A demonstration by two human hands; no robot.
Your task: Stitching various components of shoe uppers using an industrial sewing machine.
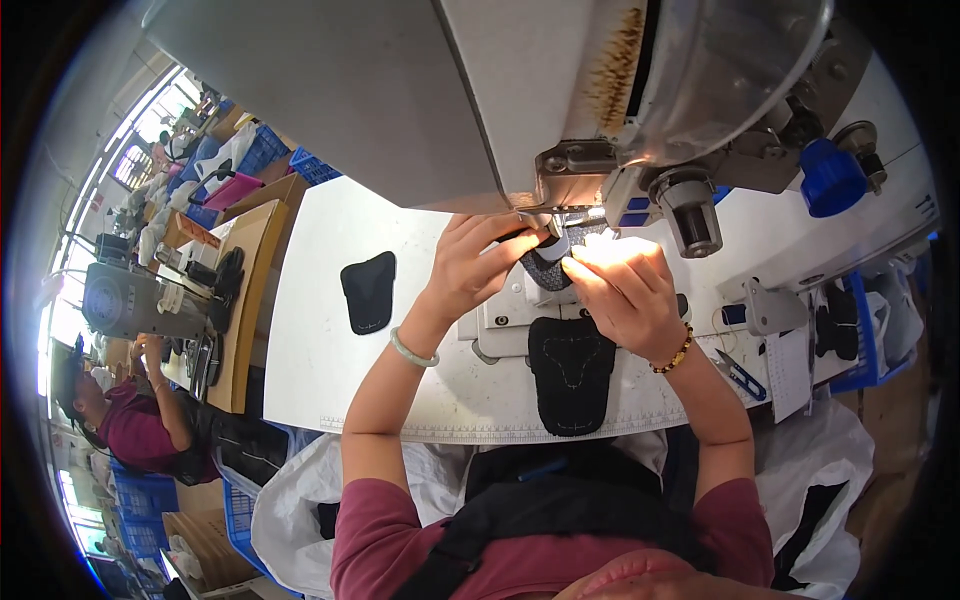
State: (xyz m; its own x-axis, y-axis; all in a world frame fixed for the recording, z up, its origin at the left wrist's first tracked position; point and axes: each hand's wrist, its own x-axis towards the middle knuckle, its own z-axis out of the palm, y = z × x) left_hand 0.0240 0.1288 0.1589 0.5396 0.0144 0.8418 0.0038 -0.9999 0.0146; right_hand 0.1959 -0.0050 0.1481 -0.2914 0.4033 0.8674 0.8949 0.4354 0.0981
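Observation:
Beneath the lit needle area of a white sewing machine (400, 110) lies a dark grey, curved fabric piece (548, 272). My left hand (478, 262) pinches its left edge with thumb and forefinger. At its right edge, my right hand (628, 292) is closed on the fabric, its fingertips washed out by the lamp. The presser foot and needle are partly hidden by glare and fingers. Closer to me lies a black shaped fabric piece (571, 385) with pale stitched outlines. Another black piece (369, 293) rests flat to the left of my left wrist.
The white table (330, 385) has a ruler strip along its curved front edge. Blue-handled thread snips (742, 376) and a paper sheet (788, 372) lie at right, near a blue crate (862, 335). At far left a co-worker (140, 420) sits by another sewing machine (140, 300).

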